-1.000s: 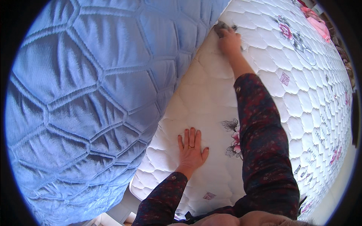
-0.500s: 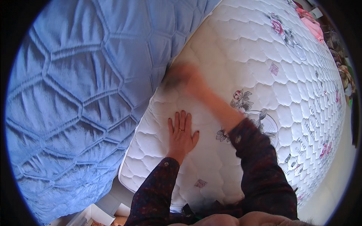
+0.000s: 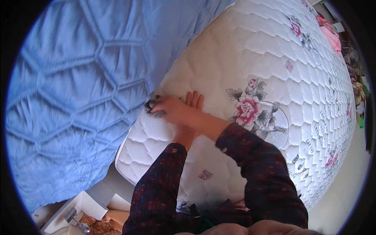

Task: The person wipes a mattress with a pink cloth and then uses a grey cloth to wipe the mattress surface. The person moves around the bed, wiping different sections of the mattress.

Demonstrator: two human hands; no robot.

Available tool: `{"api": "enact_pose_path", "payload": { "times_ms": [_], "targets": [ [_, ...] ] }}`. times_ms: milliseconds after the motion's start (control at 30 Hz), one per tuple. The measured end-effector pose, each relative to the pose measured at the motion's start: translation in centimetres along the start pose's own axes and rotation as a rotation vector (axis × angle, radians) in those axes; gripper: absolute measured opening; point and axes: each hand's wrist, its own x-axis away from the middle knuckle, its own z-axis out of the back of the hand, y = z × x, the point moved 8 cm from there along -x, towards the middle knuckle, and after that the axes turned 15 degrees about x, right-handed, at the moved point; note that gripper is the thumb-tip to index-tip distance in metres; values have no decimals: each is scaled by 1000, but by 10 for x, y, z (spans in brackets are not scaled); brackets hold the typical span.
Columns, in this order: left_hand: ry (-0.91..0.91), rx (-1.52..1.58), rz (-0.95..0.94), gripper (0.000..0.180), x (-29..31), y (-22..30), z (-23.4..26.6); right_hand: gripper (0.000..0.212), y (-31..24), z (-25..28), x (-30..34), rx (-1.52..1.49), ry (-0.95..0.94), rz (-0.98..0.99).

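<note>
A white quilted mattress [image 3: 219, 164] with printed flowers lies below me. My right hand [image 3: 170, 109] is closed around a small dark grey thing [image 3: 155, 111], whose kind I cannot make out, at the mattress's left edge beside a blue quilted cover [image 3: 74, 94]. The right hand and wrist cross over my left hand [image 3: 194, 100]. Flat on the mattress, the left hand shows only its fingers and wrist; the rest is hidden beneath the right arm.
Pink cloth [image 3: 331, 38] lies at the far right edge of the mattress. At the lower left stands an open white drawer or box [image 3: 94, 207] near an orange-brown patterned cloth [image 3: 102, 226]. A green thing [image 3: 361, 122] sits beyond the right side.
My right hand has moved down and left along the mattress edge with the grey thing, and now overlaps my left hand. The left hand sits slightly higher in view, still flat.
</note>
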Motion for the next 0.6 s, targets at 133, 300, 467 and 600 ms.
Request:
{"api": "enact_pose_path", "payload": {
  "times_ms": [133,300,467,600],
  "targets": [
    [51,-2,-7,67,6,1,3,41,75,107,-4,-172,297,-251],
    [176,148,-85,66,9,-2,8,30,96,104,-15,635,419,-517],
    [265,13,-160,61,20,2,9,39,-81,-88,-7,251,-151,0],
    [225,74,-166,59,58,14,16,45,-126,-76,22,-373,-302,61]
  ]
}}
